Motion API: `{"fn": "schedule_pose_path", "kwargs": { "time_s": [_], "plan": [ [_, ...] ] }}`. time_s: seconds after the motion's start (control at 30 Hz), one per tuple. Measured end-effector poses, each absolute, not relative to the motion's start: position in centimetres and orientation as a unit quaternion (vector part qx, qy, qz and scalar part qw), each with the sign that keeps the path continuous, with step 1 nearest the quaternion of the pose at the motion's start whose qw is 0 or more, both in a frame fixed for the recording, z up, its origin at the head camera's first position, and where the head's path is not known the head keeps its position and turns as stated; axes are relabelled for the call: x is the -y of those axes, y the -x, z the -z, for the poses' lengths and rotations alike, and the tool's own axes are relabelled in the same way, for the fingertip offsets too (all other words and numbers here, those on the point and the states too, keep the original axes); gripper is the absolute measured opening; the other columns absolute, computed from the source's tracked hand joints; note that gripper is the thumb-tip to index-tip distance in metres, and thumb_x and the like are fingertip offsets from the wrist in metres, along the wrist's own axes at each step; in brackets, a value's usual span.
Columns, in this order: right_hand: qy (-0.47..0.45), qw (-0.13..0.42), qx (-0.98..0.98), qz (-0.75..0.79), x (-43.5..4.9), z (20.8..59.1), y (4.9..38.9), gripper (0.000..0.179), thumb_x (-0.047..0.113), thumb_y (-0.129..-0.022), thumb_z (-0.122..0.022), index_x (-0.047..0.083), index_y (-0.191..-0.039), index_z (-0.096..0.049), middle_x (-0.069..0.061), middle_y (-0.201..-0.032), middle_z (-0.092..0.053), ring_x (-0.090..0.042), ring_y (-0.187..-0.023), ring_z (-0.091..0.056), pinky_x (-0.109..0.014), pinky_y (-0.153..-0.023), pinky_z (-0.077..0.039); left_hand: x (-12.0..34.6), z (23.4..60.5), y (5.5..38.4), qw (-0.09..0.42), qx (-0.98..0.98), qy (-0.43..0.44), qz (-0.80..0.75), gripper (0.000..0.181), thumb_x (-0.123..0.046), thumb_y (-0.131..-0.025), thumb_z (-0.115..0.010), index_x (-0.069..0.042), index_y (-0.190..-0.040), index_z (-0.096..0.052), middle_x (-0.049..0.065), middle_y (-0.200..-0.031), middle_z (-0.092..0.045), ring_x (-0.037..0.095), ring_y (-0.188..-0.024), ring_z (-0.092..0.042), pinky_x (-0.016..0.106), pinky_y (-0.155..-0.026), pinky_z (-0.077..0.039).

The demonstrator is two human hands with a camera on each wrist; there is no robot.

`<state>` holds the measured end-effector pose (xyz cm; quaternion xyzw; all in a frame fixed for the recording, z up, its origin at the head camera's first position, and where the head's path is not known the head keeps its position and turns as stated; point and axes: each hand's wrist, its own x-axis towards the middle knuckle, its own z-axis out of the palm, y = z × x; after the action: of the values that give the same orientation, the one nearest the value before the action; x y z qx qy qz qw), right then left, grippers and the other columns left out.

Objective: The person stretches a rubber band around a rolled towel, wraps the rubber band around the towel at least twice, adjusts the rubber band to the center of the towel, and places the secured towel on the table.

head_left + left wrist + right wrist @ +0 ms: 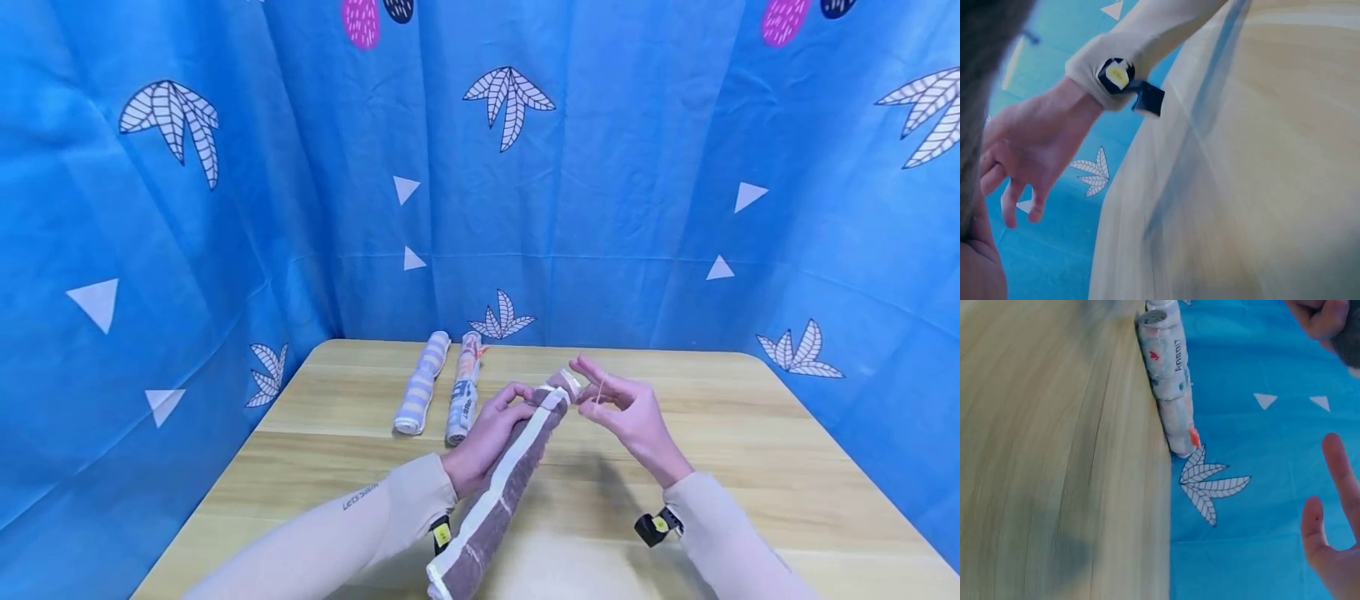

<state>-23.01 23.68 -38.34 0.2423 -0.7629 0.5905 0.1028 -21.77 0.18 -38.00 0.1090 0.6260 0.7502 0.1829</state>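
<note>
My left hand (491, 433) grips a rolled brown towel (510, 492) with a white stripe along it. The roll slants above the table, its far end up near my right hand (630, 412). Between the thumb and fingers of that right hand runs a thin pale band (600, 390), close beside the towel's far end; whether it touches the roll I cannot tell. In the left wrist view the towel (975, 94) fills the left edge, partly hiding the right hand (1038, 144). The right wrist view catches only some right fingers (1316, 528) and the towel's dark corner (1349, 337).
Two more rolled towels lie side by side at the back left of the wooden table (720, 433): one striped lilac and white (423, 383), one printed (465, 387) with a bit of orange. A blue patterned curtain (600, 208) surrounds the table's back and sides.
</note>
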Motion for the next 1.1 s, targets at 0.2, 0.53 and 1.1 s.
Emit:
{"fn": "schedule_pose_path", "kwargs": {
  "time_s": [0.2, 0.53, 1.1],
  "plan": [
    [-0.268, 0.101, 0.805, -0.52, -22.8, 37.5, 21.7, 0.063, 0.017, -0.087, -0.078, 0.03, -0.144, -0.055, 0.005, -0.14, -0.062, -0.015, -0.097, -0.064, -0.033, -0.084, -0.053, -0.2, 37.8, 21.7, 0.157, -0.677, -0.165, -0.7, 0.013, -0.018, -0.094, -0.058, -0.014, -0.106, -0.055, 0.006, -0.095, -0.071, 0.017, -0.075, -0.068, 0.028, -0.067, -0.054],
    [-0.23, 0.07, 0.873, -0.424, -20.8, 35.9, 20.2, 0.032, 0.033, -0.076, -0.087, 0.024, -0.106, -0.079, 0.007, -0.079, -0.071, -0.008, -0.056, -0.052, -0.024, -0.048, -0.042, 0.8, 37.3, 21.8, 0.03, -0.845, -0.35, -0.403, 0.024, -0.015, -0.092, -0.059, -0.017, -0.109, -0.043, -0.01, -0.067, -0.042, 0.004, -0.058, -0.042, 0.023, -0.052, -0.033],
    [-0.145, -0.043, 0.88, -0.451, -20.1, 36.8, 20.2, 0.013, 0.012, -0.073, -0.079, 0.012, -0.085, -0.076, 0.0, -0.079, -0.074, -0.016, -0.073, -0.065, -0.029, -0.064, -0.053, 1.0, 39.4, 22.1, -0.023, -0.85, -0.468, -0.241, 0.025, -0.017, -0.1, -0.054, -0.014, -0.12, -0.039, -0.007, -0.079, -0.054, 0.001, -0.061, -0.05, 0.014, -0.052, -0.04]
  ]
}}
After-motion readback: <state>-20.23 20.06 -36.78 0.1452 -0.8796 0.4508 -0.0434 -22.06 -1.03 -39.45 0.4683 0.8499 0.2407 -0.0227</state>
